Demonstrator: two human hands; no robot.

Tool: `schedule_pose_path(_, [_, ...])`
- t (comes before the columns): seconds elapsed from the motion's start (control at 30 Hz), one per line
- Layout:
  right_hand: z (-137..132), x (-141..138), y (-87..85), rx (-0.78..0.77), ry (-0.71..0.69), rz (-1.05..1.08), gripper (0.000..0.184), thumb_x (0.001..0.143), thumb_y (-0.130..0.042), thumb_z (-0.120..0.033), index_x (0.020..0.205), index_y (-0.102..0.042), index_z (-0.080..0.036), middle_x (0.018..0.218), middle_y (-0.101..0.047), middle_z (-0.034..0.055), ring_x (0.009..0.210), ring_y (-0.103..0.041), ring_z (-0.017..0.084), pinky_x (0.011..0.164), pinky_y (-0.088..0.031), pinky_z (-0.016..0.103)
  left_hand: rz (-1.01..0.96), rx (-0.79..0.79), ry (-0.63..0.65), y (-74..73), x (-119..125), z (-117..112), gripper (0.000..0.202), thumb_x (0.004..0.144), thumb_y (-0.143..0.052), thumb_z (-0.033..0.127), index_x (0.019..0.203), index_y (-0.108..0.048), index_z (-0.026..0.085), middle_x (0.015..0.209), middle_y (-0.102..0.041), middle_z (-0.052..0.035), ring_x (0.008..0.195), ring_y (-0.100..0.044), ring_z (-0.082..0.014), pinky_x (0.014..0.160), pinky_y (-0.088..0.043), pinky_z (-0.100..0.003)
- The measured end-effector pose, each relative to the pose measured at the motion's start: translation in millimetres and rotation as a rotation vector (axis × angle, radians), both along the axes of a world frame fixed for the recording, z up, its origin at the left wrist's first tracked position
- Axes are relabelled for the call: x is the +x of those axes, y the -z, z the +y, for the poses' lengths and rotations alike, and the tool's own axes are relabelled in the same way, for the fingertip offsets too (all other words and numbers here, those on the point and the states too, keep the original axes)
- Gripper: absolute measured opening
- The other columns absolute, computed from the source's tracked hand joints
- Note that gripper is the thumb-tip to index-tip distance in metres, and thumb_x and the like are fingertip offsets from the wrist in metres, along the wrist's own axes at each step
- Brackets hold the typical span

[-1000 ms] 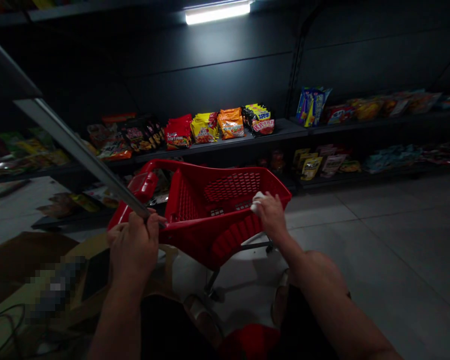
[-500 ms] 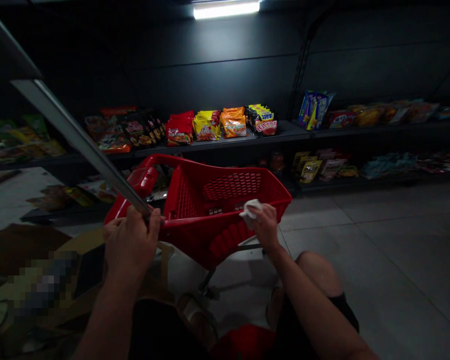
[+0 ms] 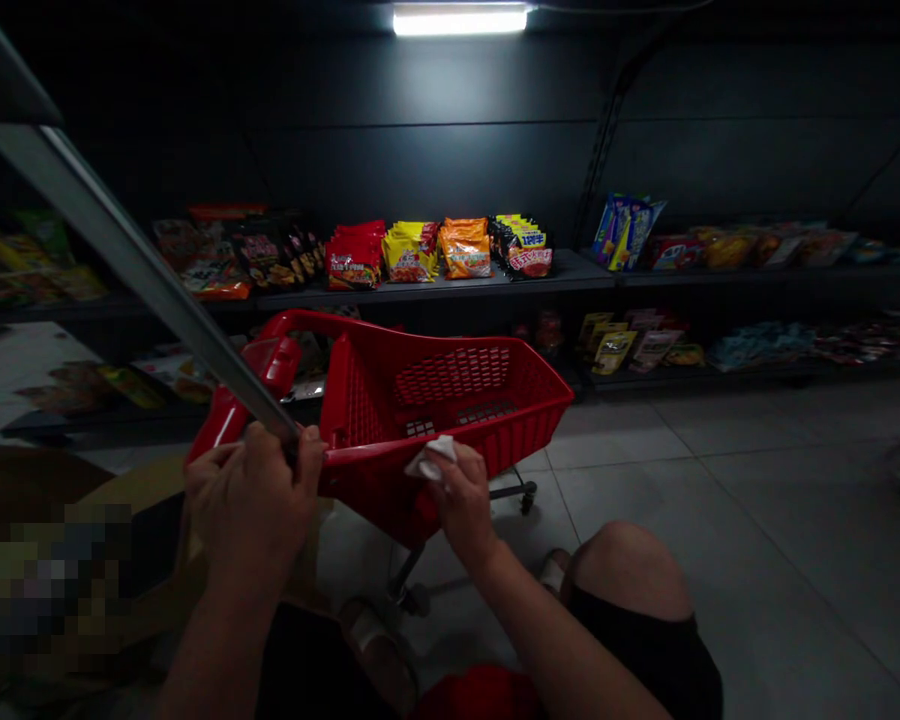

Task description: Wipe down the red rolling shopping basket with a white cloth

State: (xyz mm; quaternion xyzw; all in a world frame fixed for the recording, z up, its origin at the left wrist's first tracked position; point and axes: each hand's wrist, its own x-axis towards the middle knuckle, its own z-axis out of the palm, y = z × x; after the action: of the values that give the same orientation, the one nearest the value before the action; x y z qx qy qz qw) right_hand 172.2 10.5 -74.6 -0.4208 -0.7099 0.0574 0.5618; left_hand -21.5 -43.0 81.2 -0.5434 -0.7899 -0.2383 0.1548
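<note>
A small red plastic shopping cart (image 3: pixel 360 455) stands before me, its basket side toward me and its handle on the left. My left hand (image 3: pixel 251 490) is closed around the lower end of a grey metal pole (image 3: pixel 187 320), beside the cart's handle end. The pole slants up to the upper left. In my right hand (image 3: pixel 461 495) is a crumpled white cloth or tissue (image 3: pixel 433 460), pinched in the fingers and held against the cart's near rim. Whether the left fingers also grip the cart is hidden.
Beyond the cart runs a dark shelf (image 3: pixel 577 270) with red, yellow and orange snack packets (image 3: pixel 465 250). More bags (image 3: pixel 615 345) lie on the lower shelf. A cardboard box (image 3: pixel 139 480) stands at the left. My knee (image 3: pixel 634 570) is bent over the tiled floor (image 3: pixel 720 520).
My right hand has slid leftward along the cart's near rim with the white cloth or tissue. My left hand keeps its hold on the pole. The view has shifted slightly.
</note>
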Motion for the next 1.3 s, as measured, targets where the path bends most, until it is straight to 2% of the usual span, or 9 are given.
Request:
schedule_pose_path(0.1, [-6,-10,-11.1,0.102,-0.158,-0.194,0.034,0.095,-0.057,-0.022,0.127,-0.063,-0.028,0.132,-0.062,0.0034,0.122,-0.051,0.020,0.107,-0.039,0.036,0.011,-0.020,-0.019,-0.5,-5,-2,0.040,0.094,-0.034,0.052,0.101,-0.056,0.019,0.087,-0.069,-0.0125,0.084,-0.066,-0.0310,0.085,-0.044,-0.045])
schedule_pose_path(0.2, [21,42,-5.4,0.134,-0.162,-0.328,0.028,0.093,-0.059,-0.022,0.119,-0.068,-0.030,0.126,-0.066,0.0012,0.120,-0.052,0.021,0.107,-0.037,0.036,0.018,-0.026,-0.022,-1.2,-13,-3,0.042,0.094,-0.033,0.053,0.101,-0.057,0.019,0.085,-0.069,-0.0124,0.085,-0.066,-0.0326,0.085,-0.044,-0.047])
schedule_pose_path(0.33, [78,155,15.5,-0.067,0.174,-0.182,0.025,0.090,-0.053,-0.024,0.107,-0.072,-0.024,0.114,-0.068,0.0068,0.112,-0.054,0.023,0.103,-0.038,0.040,-0.004,0.008,-0.012,-0.9,-17,-2,0.042,0.093,-0.036,0.051,0.103,-0.059,0.018,0.084,-0.069,-0.0120,0.087,-0.066,-0.0331,0.084,-0.044,-0.046])
schedule_pose_path(0.43, [110,196,25.7,-0.266,0.455,0.110,0.029,0.082,-0.051,-0.027,0.101,-0.072,-0.018,0.105,-0.065,0.0106,0.106,-0.055,0.025,0.099,-0.040,0.042,0.001,0.007,-0.042,-0.1,-15,0,0.043,0.092,-0.036,0.051,0.105,-0.060,0.017,0.081,-0.068,-0.0119,0.085,-0.065,-0.0336,0.083,-0.044,-0.047])
schedule_pose_path(0.53, [115,168,30.5,-0.328,0.541,0.390,0.037,0.080,-0.051,-0.029,0.111,-0.065,-0.014,0.110,-0.062,0.0124,0.107,-0.053,0.025,0.100,-0.040,0.043,0.035,0.024,-0.037,0.8,-14,1,0.042,0.094,-0.035,0.050,0.102,-0.060,0.017,0.082,-0.069,-0.0129,0.086,-0.065,-0.0321,0.083,-0.043,-0.045])
schedule_pose_path(0.63, [83,90,25.0,-0.226,0.469,0.563,0.040,0.082,-0.053,-0.029,0.119,-0.058,-0.015,0.118,-0.056,0.0128,0.111,-0.052,0.024,0.102,-0.040,0.043,0.062,0.051,-0.015,2.0,-13,3,0.041,0.094,-0.035,0.048,0.101,-0.060,0.017,0.085,-0.071,-0.0126,0.087,-0.066,-0.0299,0.085,-0.042,-0.042])
schedule_pose_path(0.87, [-22,-73,-4.8,0.029,-0.256,-0.070,0.028,0.092,-0.059,-0.022,0.115,-0.068,-0.035,0.124,-0.057,0.0039,0.119,-0.050,0.023,0.105,-0.041,0.038,0.105,0.076,-0.031,5.3,-10,3,0.040,0.095,-0.035,0.048,0.101,-0.059,0.017,0.084,-0.072,-0.0110,0.084,-0.067,-0.0281,0.089,-0.040,-0.042])
schedule_pose_path(1.13, [-19,-39,77.9,0.085,-0.510,-0.573,0.012,0.087,-0.070,-0.024,0.098,-0.074,-0.028,0.102,-0.067,0.0030,0.098,-0.052,0.020,0.085,-0.046,0.033,0.065,0.088,0.011,4.9,-13,4,0.040,0.096,-0.035,0.046,0.103,-0.059,0.015,0.085,-0.072,-0.0123,0.086,-0.067,-0.0285,0.091,-0.040,-0.042])
schedule_pose_path(1.3, [-8,-16,40.0,0.052,-0.273,-0.153,0.019,0.092,-0.060,-0.019,0.102,-0.075,-0.027,0.111,-0.062,0.0050,0.106,-0.053,0.020,0.093,-0.044,0.035,0.072,0.091,0.004,6.2,-6,1,0.042,0.096,-0.035,0.046,0.104,-0.059,0.014,0.087,-0.072,-0.0134,0.088,-0.067,-0.0295,0.090,-0.040,-0.041])
